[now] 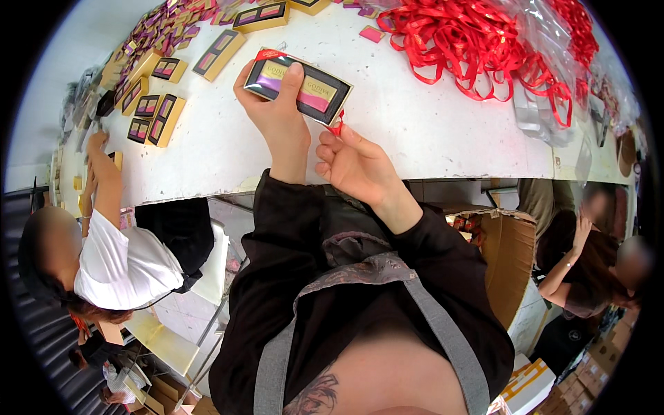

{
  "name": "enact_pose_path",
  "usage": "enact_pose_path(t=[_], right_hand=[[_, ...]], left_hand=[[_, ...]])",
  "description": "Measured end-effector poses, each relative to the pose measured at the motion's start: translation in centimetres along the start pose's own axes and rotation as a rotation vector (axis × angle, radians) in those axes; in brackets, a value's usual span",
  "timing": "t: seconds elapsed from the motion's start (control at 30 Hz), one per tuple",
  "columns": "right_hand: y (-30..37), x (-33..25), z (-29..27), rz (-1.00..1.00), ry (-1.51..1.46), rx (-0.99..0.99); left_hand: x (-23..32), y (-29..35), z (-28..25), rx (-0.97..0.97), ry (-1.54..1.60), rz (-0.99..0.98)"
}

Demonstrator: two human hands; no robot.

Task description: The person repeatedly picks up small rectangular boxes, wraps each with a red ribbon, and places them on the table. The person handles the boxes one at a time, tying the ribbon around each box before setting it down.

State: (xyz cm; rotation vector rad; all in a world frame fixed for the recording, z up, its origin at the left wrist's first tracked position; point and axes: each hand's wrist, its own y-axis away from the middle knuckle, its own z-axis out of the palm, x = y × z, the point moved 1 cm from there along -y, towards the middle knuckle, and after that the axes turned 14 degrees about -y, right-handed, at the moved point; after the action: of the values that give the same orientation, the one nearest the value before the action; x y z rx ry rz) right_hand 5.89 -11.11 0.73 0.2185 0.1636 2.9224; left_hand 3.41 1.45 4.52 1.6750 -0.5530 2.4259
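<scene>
My left hand [280, 121] grips a flat gold-edged chocolate box [319, 93] above the white table, thumb across its top and fingers underneath. Two gold-wrapped pieces with purple and pink bands sit in its black insert. A red ribbon band crosses the upper left corner of the box. At the lower right corner, my right hand [360, 162] has thumb and forefinger closed on a red ribbon [337, 127], palm turned up and the other fingers curled. The underside of the box is hidden.
The white table [443, 138] holds a heap of red ribbons [456, 41] at far right, beside clear plastic bags. Small boxes [166, 121] and piled wrapped pieces [173, 24] lie at left. A co-worker in white [124, 263] reaches in there. An open carton [508, 263] stands below the edge.
</scene>
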Motion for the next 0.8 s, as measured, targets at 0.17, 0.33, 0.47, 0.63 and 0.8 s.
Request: enact_pose_path(t=[0.17, 0.33, 0.47, 0.63, 0.8], right_hand=[[-0.1, 0.0, -0.5, -0.017, -0.204, 0.005], [0.1, -0.4, -0.6, -0.35, 0.231, 0.162], [2.3, -1.7, 1.5, -0.822, 0.834, 0.12], [11.9, -10.0, 3.6, -0.469, 1.527, 0.094], [21.5, -14.9, 7.3, 0.222, 2.511, 0.675]], left_hand=[[0.4, 1.4, -0.1, 0.079, -0.295, 0.306], [1.0, 2.0, -0.8, 0.099, -0.293, 0.329], [1.1, 3.3, -0.1, -0.065, -0.196, 0.227], [1.9, 3.2, -0.2, -0.614, -0.374, 0.391], [-0.6, -1.6, -1.4, -0.462, -0.862, 0.307]])
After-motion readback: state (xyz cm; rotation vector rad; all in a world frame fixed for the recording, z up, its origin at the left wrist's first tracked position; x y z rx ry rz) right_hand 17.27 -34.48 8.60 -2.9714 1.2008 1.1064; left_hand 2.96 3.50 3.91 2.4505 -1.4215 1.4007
